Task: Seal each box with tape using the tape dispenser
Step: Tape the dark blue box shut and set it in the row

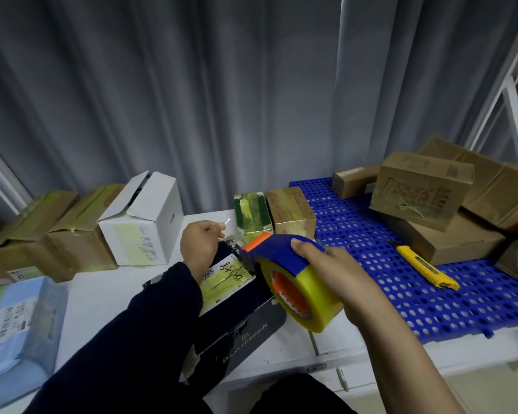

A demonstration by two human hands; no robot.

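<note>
A white table [102, 297] stood before grey curtains [192, 85], with a blue perforated mat [371, 282] on its right half carrying brown boxes [422, 192] and a yellow cutter [425, 265]. At the near centre lay the dark box [245, 333]. The right hand [332, 270] gripped the tape dispenser [284, 264] over it, while the left hand [201, 243] pinched the tape end at its far edge.

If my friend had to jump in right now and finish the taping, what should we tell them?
Right hand grips the tape dispenser, its front end at the dark box.
Left hand pinches the clear tape end past the box's far edge.
Done: the small boxes behind look taped.
Left: finish this strip; the white box at the back still gapes open.
</note>
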